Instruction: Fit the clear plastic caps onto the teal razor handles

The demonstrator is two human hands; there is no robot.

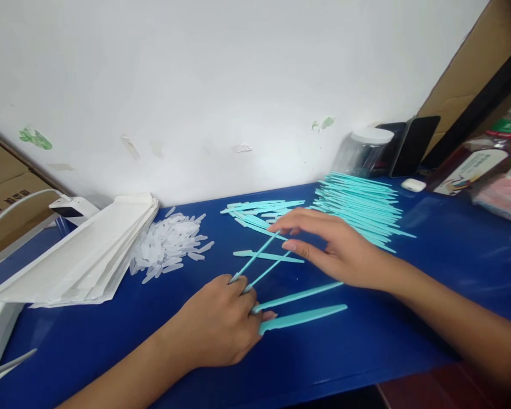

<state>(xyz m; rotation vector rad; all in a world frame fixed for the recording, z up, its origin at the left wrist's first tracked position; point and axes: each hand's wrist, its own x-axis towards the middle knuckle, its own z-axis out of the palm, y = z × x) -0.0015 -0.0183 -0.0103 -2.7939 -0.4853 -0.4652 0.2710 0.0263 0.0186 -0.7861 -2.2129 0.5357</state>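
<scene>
The left hand (225,324) is closed on four turquoise sticks (304,319), which jut out separately between its fingers and fan toward the right; the nearest of them shows its flat, knife-like side. The right hand (336,244) reaches in from the other side with thumb and index finger spread apart, the index fingertip at the far end of the uppermost held stick and the thumb at the end of the second. Whether it actually grips either one, I cannot tell. The two hands are near each other but not touching

Just beyond the held sticks, a single loose stick (244,254) lies flat on the blue desk (306,369). Behind it, a small scattered group (259,205) of the same turquoise kind spreads toward the wall (221,85), and a large, dense pile (357,204) lies to its right, beyond the right hand. In front of the wall behind that pile stands a clear jar (372,135) with a white lid, and a bottle (470,170) with a green and red neck leans in at the far right

On the left, a heap of small translucent pieces (166,244) sits beside a stack of white paper sleeves (85,250), with a white device (74,209) behind the stack
</scene>
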